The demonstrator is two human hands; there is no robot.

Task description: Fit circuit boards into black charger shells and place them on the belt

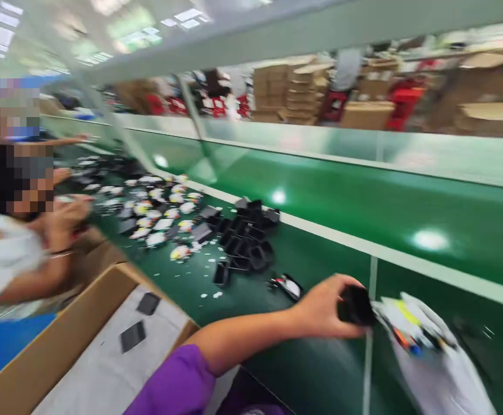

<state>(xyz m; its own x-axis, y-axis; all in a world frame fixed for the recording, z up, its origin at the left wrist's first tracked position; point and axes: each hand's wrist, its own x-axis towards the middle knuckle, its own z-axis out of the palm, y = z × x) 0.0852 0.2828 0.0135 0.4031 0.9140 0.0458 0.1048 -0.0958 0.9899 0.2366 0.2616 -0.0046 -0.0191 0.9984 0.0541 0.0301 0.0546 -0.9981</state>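
Purple sleeve leads to the left hand, fingers curled around 1 black box above the bench, short of its far edge, just beside a white bag; a hasty swing could snag the bag. Right hand: out of view.

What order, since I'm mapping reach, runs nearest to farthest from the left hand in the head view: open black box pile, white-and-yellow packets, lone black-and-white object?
1. Lone black-and-white object, just left of the left hand.
2. Open black box pile, farther left.
3. White-and-yellow packets, leftmost.
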